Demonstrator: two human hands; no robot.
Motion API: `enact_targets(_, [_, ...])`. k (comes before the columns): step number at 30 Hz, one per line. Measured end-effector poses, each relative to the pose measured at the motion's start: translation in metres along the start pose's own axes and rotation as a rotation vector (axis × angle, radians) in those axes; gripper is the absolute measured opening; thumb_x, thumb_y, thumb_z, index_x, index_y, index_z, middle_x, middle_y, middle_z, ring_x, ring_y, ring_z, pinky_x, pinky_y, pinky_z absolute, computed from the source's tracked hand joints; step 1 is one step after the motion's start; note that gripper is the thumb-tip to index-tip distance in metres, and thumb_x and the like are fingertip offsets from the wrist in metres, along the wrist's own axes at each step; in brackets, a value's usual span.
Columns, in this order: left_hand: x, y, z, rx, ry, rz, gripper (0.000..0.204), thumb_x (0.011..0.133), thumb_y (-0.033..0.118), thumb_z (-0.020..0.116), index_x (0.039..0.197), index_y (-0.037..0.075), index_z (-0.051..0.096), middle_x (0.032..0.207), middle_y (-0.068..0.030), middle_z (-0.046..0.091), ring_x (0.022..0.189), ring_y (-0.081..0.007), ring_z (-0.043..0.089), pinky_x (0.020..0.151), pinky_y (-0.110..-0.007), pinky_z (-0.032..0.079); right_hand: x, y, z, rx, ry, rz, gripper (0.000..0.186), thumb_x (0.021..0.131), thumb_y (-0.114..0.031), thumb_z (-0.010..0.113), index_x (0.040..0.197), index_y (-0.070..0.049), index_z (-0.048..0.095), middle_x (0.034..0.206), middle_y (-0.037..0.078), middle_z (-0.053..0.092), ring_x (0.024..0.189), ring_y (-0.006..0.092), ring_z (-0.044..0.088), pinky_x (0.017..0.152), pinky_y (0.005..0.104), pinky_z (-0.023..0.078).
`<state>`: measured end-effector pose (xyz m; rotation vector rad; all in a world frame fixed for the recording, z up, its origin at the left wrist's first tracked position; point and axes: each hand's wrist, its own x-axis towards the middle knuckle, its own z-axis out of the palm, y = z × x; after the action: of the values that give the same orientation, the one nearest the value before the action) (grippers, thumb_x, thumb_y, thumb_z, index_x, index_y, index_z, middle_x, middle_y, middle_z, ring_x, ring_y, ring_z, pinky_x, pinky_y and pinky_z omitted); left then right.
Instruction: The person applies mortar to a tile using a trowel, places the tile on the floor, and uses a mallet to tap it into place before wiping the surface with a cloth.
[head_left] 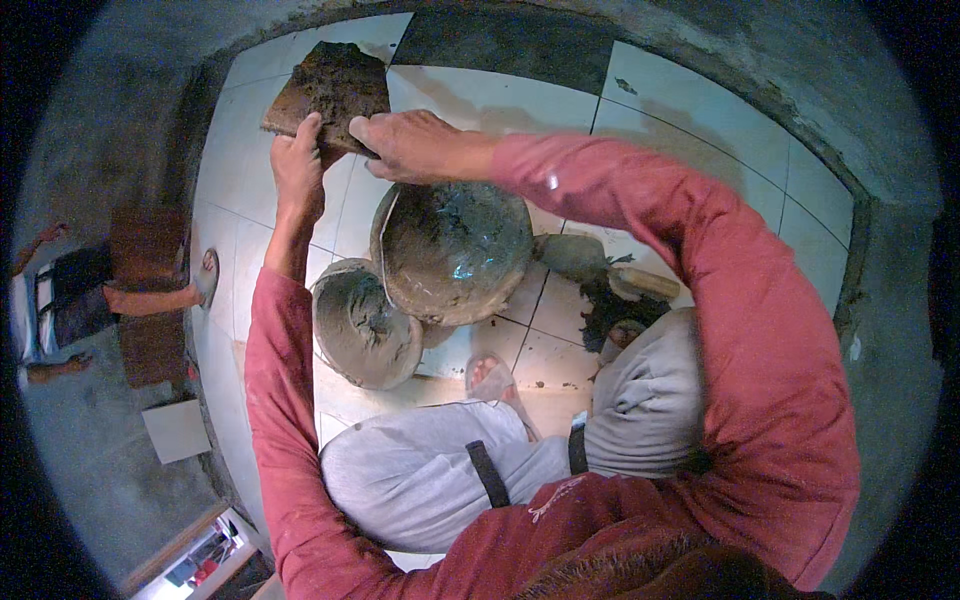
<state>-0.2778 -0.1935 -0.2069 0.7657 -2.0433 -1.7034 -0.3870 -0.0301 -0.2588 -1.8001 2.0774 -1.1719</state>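
At the far left of the floor, a broken piece of brown tile with a rough edge is held up, dark wet mortar smeared over its face. My left hand is closed on its near edge, thumb on top. Beside it, my right hand grips the near right corner, also with the thumb on top. Just below my right hand stands a large round basin coated in grey mortar, with a wet shine inside. A smaller bowl holding grey mortar sits against its near left side.
Pale floor tiles surround a dark untiled gap by the far wall. Dark mortar lies spilled near my right knee, beside a light block-like object. Another person stands at the left near a doorway.
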Motion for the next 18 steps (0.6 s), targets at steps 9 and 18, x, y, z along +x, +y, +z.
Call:
enact_targets(9, [-0.038,-0.051,-0.101,-0.351,0.048,-0.029,0.029,0.1,0.016,0.061,0.119,-0.005,0.061,0.115,-0.0156,0.07,0.102,-0.0268,0.072,0.09,-0.045,0.061,-0.097,0.105,-0.091,-0.332,-0.273,0.065,0.031,0.102,-0.028,0.058,0.121,-0.003,0.059,0.118,0.022,0.062,0.109,0.0418,0.061,0.093,0.0488,0.051])
enact_targets(18, [-0.05,-0.102,-0.13,-0.774,0.189,-0.073,0.024,0.097,0.007,0.062,0.119,-0.002,0.057,0.117,-0.0163,0.068,0.109,-0.0313,0.068,0.099,-0.055,0.056,-0.238,0.09,-0.085,-0.332,-0.969,0.351,0.031,0.098,-0.029,0.064,0.115,-0.003,0.063,0.113,0.021,0.065,0.106,0.0401,0.062,0.091,0.0495,0.05])
